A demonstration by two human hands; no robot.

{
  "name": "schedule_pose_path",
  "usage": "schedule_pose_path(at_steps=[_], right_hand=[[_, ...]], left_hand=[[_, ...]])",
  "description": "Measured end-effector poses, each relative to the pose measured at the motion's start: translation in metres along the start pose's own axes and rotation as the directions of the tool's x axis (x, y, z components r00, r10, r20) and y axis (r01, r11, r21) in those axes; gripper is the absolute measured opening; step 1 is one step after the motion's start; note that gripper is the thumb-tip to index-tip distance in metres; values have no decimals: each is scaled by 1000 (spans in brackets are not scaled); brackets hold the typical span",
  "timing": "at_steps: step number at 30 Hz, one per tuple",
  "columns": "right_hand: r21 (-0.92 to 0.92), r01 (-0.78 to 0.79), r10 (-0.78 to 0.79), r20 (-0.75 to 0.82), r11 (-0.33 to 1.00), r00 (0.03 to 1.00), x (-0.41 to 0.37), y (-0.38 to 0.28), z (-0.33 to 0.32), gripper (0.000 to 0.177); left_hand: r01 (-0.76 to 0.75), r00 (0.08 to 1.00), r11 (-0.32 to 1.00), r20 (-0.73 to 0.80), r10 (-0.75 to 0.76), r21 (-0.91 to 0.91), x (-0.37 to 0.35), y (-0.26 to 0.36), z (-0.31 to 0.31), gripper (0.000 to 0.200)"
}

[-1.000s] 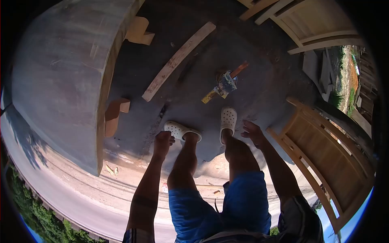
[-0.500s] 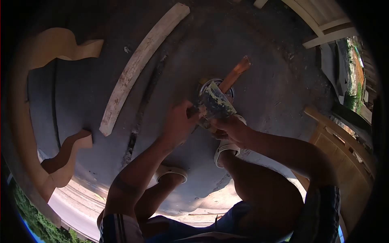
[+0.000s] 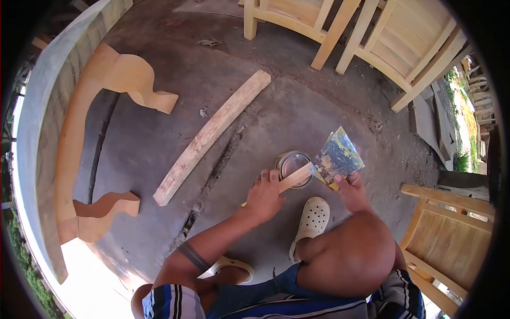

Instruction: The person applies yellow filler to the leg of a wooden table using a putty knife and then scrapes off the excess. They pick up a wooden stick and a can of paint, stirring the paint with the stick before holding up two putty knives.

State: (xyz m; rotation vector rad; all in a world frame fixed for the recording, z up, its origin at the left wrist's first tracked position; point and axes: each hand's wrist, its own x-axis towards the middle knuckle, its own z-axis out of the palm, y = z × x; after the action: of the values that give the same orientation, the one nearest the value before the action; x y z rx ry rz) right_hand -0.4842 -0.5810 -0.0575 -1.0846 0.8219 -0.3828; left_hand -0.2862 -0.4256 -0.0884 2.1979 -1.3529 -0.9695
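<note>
Both hands have risen from the can [image 3: 293,164], which stands open on the floor just ahead of a white clog [image 3: 313,219]. The left hand [image 3: 264,198] is closed round a wooden stick [image 3: 296,177], and the right hand [image 3: 351,192] pinches a smeared scraper [image 3: 338,157] just right of the can, stick tip at the blade. The scraper looks loaded but nothing seems spread yet; a loose plank [image 3: 212,137] lies left of the can and chairs [image 3: 404,58] stand beyond, neither in the way.

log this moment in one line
left hand: grips stick | right hand: holds scraper | stick meets scraper over can
</note>
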Motion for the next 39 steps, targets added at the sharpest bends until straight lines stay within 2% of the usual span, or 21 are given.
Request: schedule_pose_path(at_steps=[3, 9, 10, 13, 14, 16, 18, 20, 22, 25, 28, 29, 32, 35, 36, 39], right_hand=[[100, 105, -99, -66, 989, 993, -5, 22, -10, 25], [311, 128, -59, -222, 942, 973, -12, 49, -6, 26], [325, 139, -71, -211, 936, 975, -10, 49, -5, 26], [362, 192, -119, -214, 912, 970, -10, 52, -7, 24], [372, 230, -149, -234, 899, 961, -8, 49, -12, 24], [362, 271, -198, -226, 892, 954, -6, 47, -26, 23], [341, 289, -180, -315, 895, 932, -5, 41, -29, 21], [352, 292, -156, -367, 889, 917, -1, 47, -32, 18], [346, 325, -170, -410, 880, 896, 6, 60, -43, 17], [319, 376, -211, -448, 870, 869, 15, 66, -60, 16], [294, 387, -190, -526, 874, 829, 12, 67, -70, 15], [284, 391, -181, -557, 876, 810, 9, 66, -73, 14], [303, 347, -156, -512, 887, 845, 3, 79, -89, 16], [340, 333, -112, -533, 879, 839, 6, 93, -93, 15], [340, 328, -113, -522, 881, 845, 9, 94, -90, 14], [333, 314, -122, -489, 889, 864, 15, 92, -85, 13]], left_hand=[[-6, 999, 990, -34, 2, -144, 9, -14, 21, 52], [-3, 1000, 925, -23, -7, -379, 9, -25, 21, 40], [5, 1000, 910, -20, -15, -414, 10, -29, 25, 38], [-61, 995, 757, -103, -8, -651, 5, -36, 39, 26], [-67, 993, 753, -115, -11, -655, 5, -40, 41, 27], [-69, 991, 749, -129, -23, -659, 8, -23, 0, 32], [106, 994, 894, 69, -84, -436, 16, 3, -52, 48], [41, 996, 975, 80, -24, -219, 30, 21, -71, 63], [-4, 997, 999, 77, 0, 48, 44, 28, -56, 66], [-207, 969, 944, -79, 234, 257, 45, 31, -6, 65], [-126, 991, 938, 5, 132, 322, 47, 41, 11, 66], [-137, 988, 925, -16, 153, 353, 48, 42, 12, 67], [-158, 977, 884, -57, 204, 441, 49, 42, 18, 64], [-117, 989, 879, -29, 147, 461, 53, 53, 18, 59], [-115, 986, 843, -42, 161, 526, 53, 56, 18, 54], [-127, 983, 824, -39, 177, 552, 52, 60, 18, 52]])
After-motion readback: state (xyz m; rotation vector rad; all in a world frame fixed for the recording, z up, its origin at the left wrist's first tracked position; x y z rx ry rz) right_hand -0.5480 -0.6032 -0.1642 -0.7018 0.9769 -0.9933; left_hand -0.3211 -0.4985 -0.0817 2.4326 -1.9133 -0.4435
